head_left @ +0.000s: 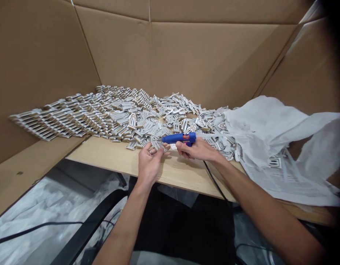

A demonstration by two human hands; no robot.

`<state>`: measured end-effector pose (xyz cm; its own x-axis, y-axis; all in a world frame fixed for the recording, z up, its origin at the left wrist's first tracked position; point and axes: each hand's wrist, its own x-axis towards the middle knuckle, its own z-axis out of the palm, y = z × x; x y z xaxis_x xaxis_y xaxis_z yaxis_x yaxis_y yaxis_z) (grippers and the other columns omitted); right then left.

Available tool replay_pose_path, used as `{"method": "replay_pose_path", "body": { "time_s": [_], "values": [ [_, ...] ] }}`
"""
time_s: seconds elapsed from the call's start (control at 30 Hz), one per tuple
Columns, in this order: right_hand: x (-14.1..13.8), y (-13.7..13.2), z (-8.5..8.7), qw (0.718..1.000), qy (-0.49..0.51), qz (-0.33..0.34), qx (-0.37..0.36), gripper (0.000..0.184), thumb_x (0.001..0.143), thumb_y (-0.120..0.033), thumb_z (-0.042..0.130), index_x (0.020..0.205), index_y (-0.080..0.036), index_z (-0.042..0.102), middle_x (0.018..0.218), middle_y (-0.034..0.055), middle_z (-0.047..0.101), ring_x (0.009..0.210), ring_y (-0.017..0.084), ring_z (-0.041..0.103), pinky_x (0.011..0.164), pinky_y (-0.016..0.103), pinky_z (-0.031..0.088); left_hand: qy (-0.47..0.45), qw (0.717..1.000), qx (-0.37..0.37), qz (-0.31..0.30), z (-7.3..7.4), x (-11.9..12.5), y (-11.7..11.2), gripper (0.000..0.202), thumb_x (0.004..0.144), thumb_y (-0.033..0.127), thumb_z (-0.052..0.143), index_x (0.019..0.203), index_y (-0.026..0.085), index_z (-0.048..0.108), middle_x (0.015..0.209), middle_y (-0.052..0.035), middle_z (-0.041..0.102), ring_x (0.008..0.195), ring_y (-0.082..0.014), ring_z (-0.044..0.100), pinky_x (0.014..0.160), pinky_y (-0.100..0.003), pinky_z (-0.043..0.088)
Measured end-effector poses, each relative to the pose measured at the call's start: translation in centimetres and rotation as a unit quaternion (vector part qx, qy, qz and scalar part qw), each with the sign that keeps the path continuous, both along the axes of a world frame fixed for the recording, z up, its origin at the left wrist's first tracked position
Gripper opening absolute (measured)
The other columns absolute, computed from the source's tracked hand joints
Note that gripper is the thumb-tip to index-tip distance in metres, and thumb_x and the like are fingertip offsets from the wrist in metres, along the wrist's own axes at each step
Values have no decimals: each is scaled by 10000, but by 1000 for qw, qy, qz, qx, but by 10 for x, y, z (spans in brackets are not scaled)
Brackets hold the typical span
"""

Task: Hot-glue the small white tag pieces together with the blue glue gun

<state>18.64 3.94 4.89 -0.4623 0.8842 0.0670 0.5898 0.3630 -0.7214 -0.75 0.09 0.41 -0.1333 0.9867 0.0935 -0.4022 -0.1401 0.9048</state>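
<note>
My right hand [196, 149] is wrapped around the handle of a blue hot glue gun [174, 138], which points left and has a clear glue stick [216, 135] running out of its back end. In my left hand [150, 160] is a small grey arched window-shaped piece [156, 142], gripped between thumb and fingers. The gun's nozzle is right at this piece; whether the two touch I cannot tell. Just beyond both hands lies a loose heap of similar arched pieces [147, 125], some showing white faces with brown outlines.
Neat stacked rows of pieces [67, 114] stand at the left on the wooden table [103, 151]. White wrapping sheet [269, 121] covers the right side. Cardboard walls [186, 59] enclose the back and sides. A black cable [215, 180] hangs over the front edge near my right forearm.
</note>
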Motion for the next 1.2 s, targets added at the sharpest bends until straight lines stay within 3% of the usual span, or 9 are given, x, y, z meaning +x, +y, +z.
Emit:
{"method": "replay_pose_path", "body": {
  "time_s": [0.13,0.27,0.47,0.73,1.0,1.2],
  "values": [
    [-4,-1,0,999,-31,-5,-13,635,935,-767,486,734,-190,658,621,19,671,565,128,613,541,244,415,-12,1000,1,1,-2,0,1,337,739,267,848,971,139,641,931,-88,770,842,-204,744,883,-382,620],
    [-7,-3,2,1000,-9,11,-24,631,935,-766,493,773,-189,687,622,10,677,545,114,620,537,228,440,-23,1000,16,2,-4,0,1,332,725,253,854,964,152,647,936,-66,765,908,-194,730,955,-399,607],
    [-9,-6,4,999,-17,1,-39,581,934,-747,534,1059,-235,777,550,-13,661,529,135,654,545,223,478,-28,999,19,4,-4,0,1,336,714,255,856,982,150,683,936,-69,762,927,-198,717,972,-419,601],
    [-7,-5,4,999,-18,18,-31,590,949,-715,545,1350,-306,684,532,-36,649,535,147,672,529,213,492,-25,999,21,3,-4,0,2,357,709,278,868,989,148,690,940,-78,760,940,-215,717,972,-444,597],
    [-7,-3,4,999,-28,29,-15,560,970,-687,532,1370,-319,667,514,-54,616,517,140,648,545,217,470,-22,1000,21,6,-3,1,1,329,716,263,846,974,155,672,941,-73,761,930,-211,719,971,-444,593],
    [-20,-13,6,995,-8,63,72,430,989,-595,563,1160,-236,726,719,-8,706,639,158,664,656,256,475,0,999,31,25,-4,1,1,317,760,269,810,1010,161,647,891,-66,754,825,-195,726,851,-347,602]
  ]
}}
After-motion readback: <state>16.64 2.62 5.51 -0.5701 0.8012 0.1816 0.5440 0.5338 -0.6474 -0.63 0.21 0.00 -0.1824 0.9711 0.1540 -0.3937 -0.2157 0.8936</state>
